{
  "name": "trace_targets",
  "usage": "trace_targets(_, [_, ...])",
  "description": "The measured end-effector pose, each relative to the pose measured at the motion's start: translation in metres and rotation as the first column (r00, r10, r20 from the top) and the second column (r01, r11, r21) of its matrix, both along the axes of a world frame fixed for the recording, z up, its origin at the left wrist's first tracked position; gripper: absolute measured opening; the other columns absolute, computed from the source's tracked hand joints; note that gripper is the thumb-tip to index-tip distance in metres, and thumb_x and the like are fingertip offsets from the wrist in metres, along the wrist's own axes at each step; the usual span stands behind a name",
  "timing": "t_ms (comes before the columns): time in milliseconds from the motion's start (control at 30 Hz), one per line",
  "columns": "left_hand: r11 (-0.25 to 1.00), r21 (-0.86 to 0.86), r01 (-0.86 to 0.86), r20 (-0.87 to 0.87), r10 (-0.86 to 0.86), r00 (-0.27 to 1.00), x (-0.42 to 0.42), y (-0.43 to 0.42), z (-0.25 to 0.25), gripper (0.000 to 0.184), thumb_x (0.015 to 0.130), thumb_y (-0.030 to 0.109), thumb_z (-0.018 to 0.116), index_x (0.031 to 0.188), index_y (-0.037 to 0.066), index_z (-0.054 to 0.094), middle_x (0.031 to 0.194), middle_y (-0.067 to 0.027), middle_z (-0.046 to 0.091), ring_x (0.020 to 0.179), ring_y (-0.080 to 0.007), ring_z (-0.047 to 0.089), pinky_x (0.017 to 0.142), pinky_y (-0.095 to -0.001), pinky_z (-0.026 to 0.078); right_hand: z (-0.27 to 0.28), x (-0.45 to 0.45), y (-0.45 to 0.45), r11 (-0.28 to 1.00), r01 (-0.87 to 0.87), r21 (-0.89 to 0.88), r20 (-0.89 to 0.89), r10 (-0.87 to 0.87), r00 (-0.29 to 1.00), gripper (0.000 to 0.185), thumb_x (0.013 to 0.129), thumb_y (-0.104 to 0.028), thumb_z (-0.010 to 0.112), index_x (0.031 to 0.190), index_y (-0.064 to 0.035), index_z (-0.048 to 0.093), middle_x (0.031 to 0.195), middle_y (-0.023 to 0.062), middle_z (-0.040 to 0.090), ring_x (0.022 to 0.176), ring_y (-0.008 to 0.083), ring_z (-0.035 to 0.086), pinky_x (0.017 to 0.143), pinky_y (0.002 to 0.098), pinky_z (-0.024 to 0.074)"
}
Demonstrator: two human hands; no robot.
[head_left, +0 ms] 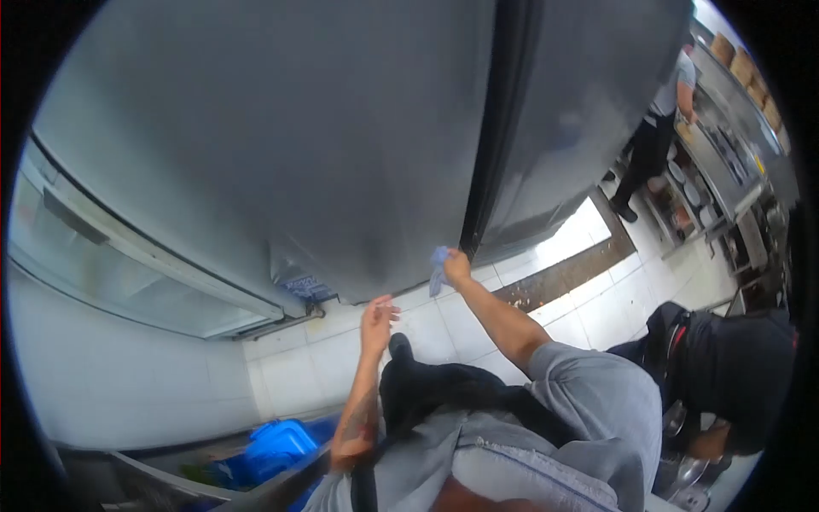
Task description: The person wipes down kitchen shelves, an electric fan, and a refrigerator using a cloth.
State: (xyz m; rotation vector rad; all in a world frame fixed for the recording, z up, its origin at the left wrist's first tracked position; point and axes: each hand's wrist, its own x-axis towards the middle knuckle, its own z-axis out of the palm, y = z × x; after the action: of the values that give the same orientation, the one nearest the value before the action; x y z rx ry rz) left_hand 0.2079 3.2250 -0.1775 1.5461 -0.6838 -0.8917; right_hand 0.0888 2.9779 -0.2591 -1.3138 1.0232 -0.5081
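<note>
Grips, in the tightly curled fingers of the right hand (458, 268), a crumpled, pale blue-lilac cloth (438, 273), bunched beside the fist and trailing in a narrow tail above the white tiled floor (320, 358). Extends the left hand (377, 322) well apart from the cloth, with fingers slightly spread and half bent, and with nothing visible in their hold.

Shows, just beyond both hands, the lower edge of a tall, grey, smooth-faced metal cabinet (341, 154), divided from a second grey panel (589, 111) by a dark, narrow, upright band (495, 111). Places the cloth near the foot of this band; impossible to tell whether in contact.

Includes, to the right of the right hand, a brown, debris-strewn strip (563, 277) in the floor; to the left of the cabinet, a pale-framed, glass-fronted case (153, 247); beside the left forearm, a bright blue plastic container (280, 445).

Adds, farther off at upper right, a person in a grey top and black trousers (655, 136) beside a metal worktop (751, 192) with pale dishes (677, 173) beneath. At lower right, near the wearer's own grey sleeve (589, 384), a second person in black (725, 367) close to shiny metal vessels (689, 474).
</note>
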Motion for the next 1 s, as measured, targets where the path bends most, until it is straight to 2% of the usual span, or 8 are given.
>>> trace_targets(67, [0.964,0.264,-0.039,-0.408,0.149,0.901,-0.031,-0.025,0.044,0.057,0.105,0.042,0.054,0.149,0.007,0.043,0.133,-0.0145,0.061,0.111,-0.0213,0.065,0.095,-0.0372,0.051,0.049,0.000,0.017,0.986,-0.132,-0.104,0.052,0.138,0.989,0.036,0.105,-0.024,0.054,0.134,-0.0046,0.062,0.139,0.0170,0.060,0.131,0.0339,0.053,0.111,0.0464,0.0396])
trace_targets(133, [0.925,-0.280,-0.256,-0.619,0.030,0.785,-0.027,-0.070,0.044,0.051,0.103,0.034,0.062,0.145,0.007,0.049,0.140,-0.0128,0.056,0.124,-0.0221,0.056,0.105,-0.0412,0.044,0.146,-0.008,0.056,0.860,-0.243,-0.449,-0.048,0.248,0.968,0.050,0.104,-0.033,0.056,0.146,-0.0070,0.052,0.153,0.0174,0.049,0.144,0.0346,0.042,0.118,0.0450,0.0325])
trace_targets(233, [0.775,-0.608,-0.171,0.135,0.314,0.940,0.006,-0.144,0.244,0.055,0.104,0.026,0.060,0.151,0.005,0.040,0.144,-0.0105,0.052,0.131,-0.0240,0.051,0.112,-0.0404,0.039,0.306,-0.054,0.038,0.528,-0.026,-0.849,0.066,0.154,0.986,0.061,0.103,-0.036,0.056,0.155,-0.0092,0.040,0.161,0.0158,0.037,0.152,0.0358,0.027,0.122,0.0450,0.0250])
trace_targets(300, [0.623,-0.773,0.124,0.543,0.547,0.637,0.030,-0.196,0.385,0.054,0.105,0.025,0.057,0.150,0.000,0.040,0.153,-0.0183,0.044,0.141,-0.0307,0.043,0.117,-0.0452,0.033,0.350,-0.095,0.020,0.563,0.206,-0.800,0.306,0.087,0.948,0.054,0.102,-0.030,0.058,0.151,-0.0093,0.046,0.155,0.0152,0.046,0.147,0.0335,0.037,0.120,0.0440,0.0305])
trace_targets(367, [0.576,-0.817,-0.035,0.511,0.694,-0.507,0.037,-0.250,0.506,0.067,0.090,0.026,0.068,0.146,-0.004,0.047,0.158,-0.0275,0.035,0.151,-0.0363,0.030,0.119,-0.0577,0.023,0.341,-0.126,0.002,0.592,0.245,-0.767,0.314,0.013,0.949,0.048,0.101,-0.026,0.059,0.146,-0.0083,0.052,0.150,0.0147,0.051,0.143,0.0323,0.043,0.118,0.0426,0.0348])
trace_targets(433, [0.658,-0.753,0.008,0.522,0.605,-0.601,0.035,-0.300,0.566,0.061,0.087,0.021,0.063,0.142,-0.004,0.052,0.158,-0.0233,0.039,0.150,-0.0354,0.033,0.119,-0.0571,0.024,0.278,-0.139,-0.003,0.635,0.211,-0.743,0.227,-0.057,0.972,0.040,0.101,-0.022,0.060,0.138,-0.0072,0.059,0.148,0.0146,0.054,0.140,0.0327,0.047,0.115,0.0422,0.0376])
trace_targets(733, [0.885,0.104,0.455,0.882,0.130,-0.454,0.005,-0.299,0.212,0.035,0.086,0.009,0.061,0.118,0.004,0.073,0.151,-0.0137,0.051,0.144,-0.0376,0.042,0.119,-0.0562,0.027,0.002,-0.200,0.138,0.931,0.229,-0.285,-0.039,-0.250,0.967,0.026,0.093,-0.011,0.063,0.118,-0.0137,0.072,0.124,0.0177,0.067,0.117,0.0329,0.063,0.098,0.0397,0.0503])
trace_targets(1000, [0.559,-0.752,0.350,0.431,0.818,-0.380,0.023,-0.311,0.492,0.030,0.090,0.012,0.069,0.119,0.006,0.069,0.114,-0.0174,0.067,0.109,-0.0374,0.063,0.090,-0.0482,0.053,0.003,-0.266,0.130,0.910,0.342,-0.236,-0.177,-0.386,0.905,0.027,0.090,-0.014,0.062,0.114,-0.0128,0.073,0.118,0.0216,0.067,0.116,0.0388,0.062,0.105,0.0439,0.0471])
